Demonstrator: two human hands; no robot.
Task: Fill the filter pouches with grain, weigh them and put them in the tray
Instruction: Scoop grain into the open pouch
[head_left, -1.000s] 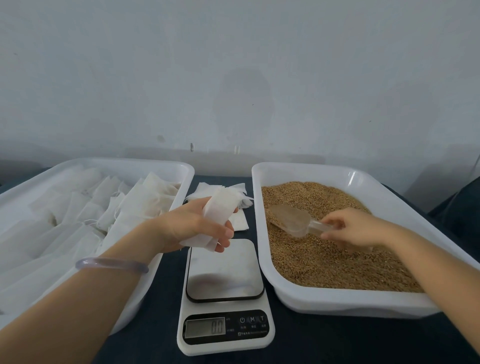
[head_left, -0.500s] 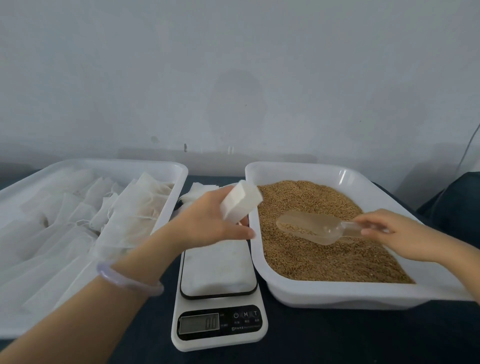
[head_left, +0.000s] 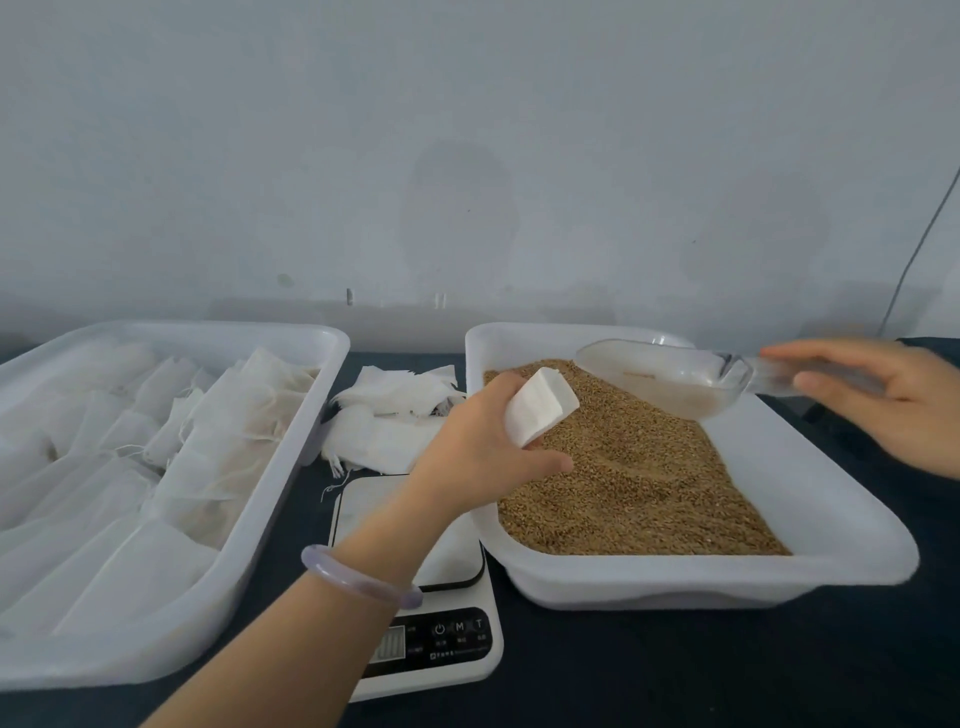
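Broadly, the job looks well under way. The tray (head_left: 311, 340) on the left already holds many white pouches (head_left: 244, 415), some showing tan through the fabric, so a good number seem to be filled and put away. The grain tray (head_left: 675, 579) on the right has plenty of grain (head_left: 639, 483) left. The scale (head_left: 452, 649) sits between them, with nothing showing on its platform. Behind it waits a heap of empty pouches (head_left: 395, 410), so many rounds remain.

The clear scoop (head_left: 670, 376) hangs above the far end of the grain, held by its handle in the right hand (head_left: 878, 400). Blur hides the exact grip and how much the scoop carries. The left hand (head_left: 483, 447) curls round one pouch (head_left: 540, 413), held over the grain near the tray's left wall with its mouth tilted toward the scoop. That pouch looks unfilled, so it has yet to be filled, weighed and put in the tray.
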